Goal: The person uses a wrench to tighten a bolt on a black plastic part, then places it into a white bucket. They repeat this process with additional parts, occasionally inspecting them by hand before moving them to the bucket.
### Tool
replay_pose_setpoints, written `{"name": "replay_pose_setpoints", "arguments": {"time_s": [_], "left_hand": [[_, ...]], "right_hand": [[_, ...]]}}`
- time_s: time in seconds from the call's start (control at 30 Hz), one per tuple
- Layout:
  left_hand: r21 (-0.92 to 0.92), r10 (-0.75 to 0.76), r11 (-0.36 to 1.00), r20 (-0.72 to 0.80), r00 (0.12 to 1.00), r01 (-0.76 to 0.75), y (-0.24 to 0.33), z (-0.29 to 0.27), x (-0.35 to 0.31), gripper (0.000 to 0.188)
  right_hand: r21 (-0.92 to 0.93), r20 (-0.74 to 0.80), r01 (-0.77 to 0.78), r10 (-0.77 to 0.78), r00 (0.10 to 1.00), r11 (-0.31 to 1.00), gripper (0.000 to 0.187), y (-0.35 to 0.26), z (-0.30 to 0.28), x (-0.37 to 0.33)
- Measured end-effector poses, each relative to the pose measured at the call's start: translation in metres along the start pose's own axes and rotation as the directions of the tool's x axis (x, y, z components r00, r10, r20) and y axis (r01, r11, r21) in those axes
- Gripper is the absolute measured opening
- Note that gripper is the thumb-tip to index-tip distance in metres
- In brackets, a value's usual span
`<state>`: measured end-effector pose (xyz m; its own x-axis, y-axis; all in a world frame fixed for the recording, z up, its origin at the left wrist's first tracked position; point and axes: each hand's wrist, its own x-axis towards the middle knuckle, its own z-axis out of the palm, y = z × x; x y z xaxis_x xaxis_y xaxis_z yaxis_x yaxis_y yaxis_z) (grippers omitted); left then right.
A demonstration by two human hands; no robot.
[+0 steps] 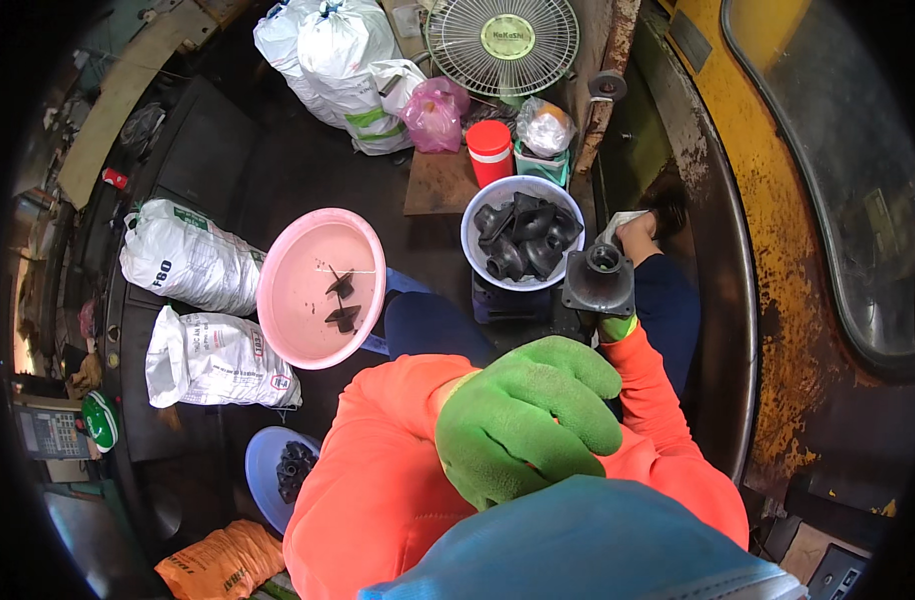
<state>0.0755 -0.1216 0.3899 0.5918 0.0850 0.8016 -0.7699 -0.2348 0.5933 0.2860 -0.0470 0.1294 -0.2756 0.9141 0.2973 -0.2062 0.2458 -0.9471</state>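
Dark floor [348, 190], loaded bowl [471, 235] ahead. Risk: flanged part [598, 282], just beside the bowl's right rim, seems borne by the right hand [618, 328] alone; uneven support could let it tip and drop. Right grip: at the part's lower edge, fingers hidden; closure cannot be told. Left hand [528, 425]: fingers bent, together, palm unseen; cannot tell whether it pinches anything.
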Motion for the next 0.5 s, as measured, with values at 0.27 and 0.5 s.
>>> {"name": "replay_pose_setpoints", "arguments": {"time_s": [0.27,0.5], "left_hand": [[0.011,0.034,0.999,-0.097,0.995,-0.033,0.011,-0.003,0.002,0.033],[-0.007,0.197,0.979,-0.252,0.948,-0.205,0.015,0.002,0.016,0.040]], "right_hand": [[0.539,0.046,-0.203,0.212,0.976,0.818,0.043,0.039,-0.001,-0.007],[0.555,-0.071,-0.280,0.380,0.922,0.783,0.041,0.064,-0.007,-0.002]]}}
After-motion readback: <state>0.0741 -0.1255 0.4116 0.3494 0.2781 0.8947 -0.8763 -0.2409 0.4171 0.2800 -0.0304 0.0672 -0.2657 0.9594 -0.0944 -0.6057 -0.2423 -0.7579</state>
